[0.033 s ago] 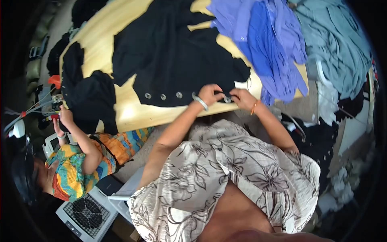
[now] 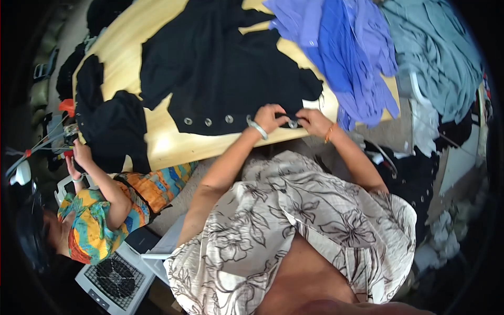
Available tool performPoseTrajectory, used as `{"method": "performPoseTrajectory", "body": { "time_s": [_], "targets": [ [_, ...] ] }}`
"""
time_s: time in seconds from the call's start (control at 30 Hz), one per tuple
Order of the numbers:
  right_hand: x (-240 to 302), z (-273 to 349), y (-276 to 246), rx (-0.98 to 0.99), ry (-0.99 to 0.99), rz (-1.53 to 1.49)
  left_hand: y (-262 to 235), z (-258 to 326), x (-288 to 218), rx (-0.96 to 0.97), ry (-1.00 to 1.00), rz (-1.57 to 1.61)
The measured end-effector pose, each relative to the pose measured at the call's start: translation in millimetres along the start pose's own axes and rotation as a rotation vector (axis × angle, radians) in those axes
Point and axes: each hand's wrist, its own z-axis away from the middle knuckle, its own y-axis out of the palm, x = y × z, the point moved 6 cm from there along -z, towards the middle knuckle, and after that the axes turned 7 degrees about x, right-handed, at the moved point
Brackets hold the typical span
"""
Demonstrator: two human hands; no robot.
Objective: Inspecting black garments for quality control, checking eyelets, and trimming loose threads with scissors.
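Note:
A black garment [image 2: 220, 68] lies spread over the pale wooden table, with a row of round, shiny buttons [image 2: 208, 122] along its near edge. My left hand [image 2: 269, 118] pinches that edge towards its right end, thumb and fingers closed on the cloth. Just to the right, my right hand [image 2: 315, 124] grips the same edge with its fingertips. A short stretch of black cloth with one round button [image 2: 293, 124] shows between the two hands, lifted slightly at the table's front edge. My fingers partly hide the cloth there.
Purple and blue garments [image 2: 341, 47] are heaped at the table's right, beside grey-green cloth [image 2: 436, 58]. Another black garment [image 2: 118, 123] drapes over the left end of the table [image 2: 178, 149]. At the left, a co-worker [image 2: 105, 210] in a patterned outfit works beside a floor fan [image 2: 118, 278].
The whole view has shifted slightly, so the table and garment sit a little further left and up. Both my hands keep their hold on the black garment's edge.

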Motion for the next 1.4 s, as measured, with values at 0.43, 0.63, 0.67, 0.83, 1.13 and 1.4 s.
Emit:
{"method": "performPoseTrajectory", "body": {
  "time_s": [0.43, 0.63, 0.67, 0.83, 1.13, 1.4],
  "targets": [
    [-37, 3, 31, 0.144, 0.361, -0.414, 4, 24, 18, 0.066, -0.083, -0.009],
    [-6, -7, 39, 0.096, 0.377, -0.560, 2, 27, 34, 0.108, -0.149, 0.058],
    [-2, -8, 43, 0.101, 0.359, -0.586, -2, 26, 30, 0.083, -0.126, 0.072],
    [3, -8, 44, -0.089, 0.397, -0.633, -23, 32, 16, 0.007, -0.043, 0.046],
    [-27, 16, 30, -0.178, 0.780, -0.043, -118, 129, 56, -0.389, -0.010, -0.557],
    [-12, 5, 41, -0.347, 0.535, 0.167, -179, 190, 147, -0.733, -0.411, -0.486]
  ]
}}
